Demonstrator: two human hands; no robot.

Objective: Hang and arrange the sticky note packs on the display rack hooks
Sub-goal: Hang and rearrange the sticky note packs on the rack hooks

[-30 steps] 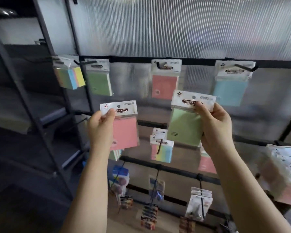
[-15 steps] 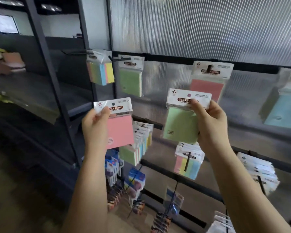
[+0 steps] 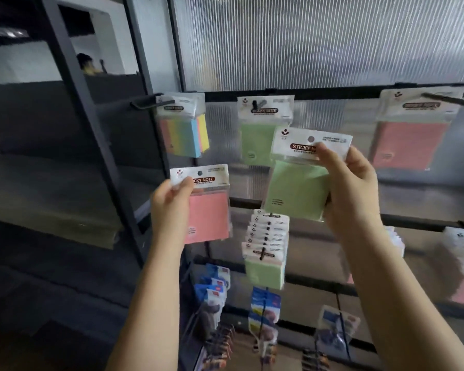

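Wall: ribbed translucent panel [image 3: 319, 41] glowing with daylight behind the display.
Frame: dark metal upright [image 3: 91, 124] slanting across the left.
Shelving: grey shelves [image 3: 51, 188] in shadow.
Ceiling: bright lights [image 3: 7, 32] upper left.

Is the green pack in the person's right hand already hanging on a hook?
No, the right hand holds the green pack by its header in front of the rack, and no hook passes through its hang hole.
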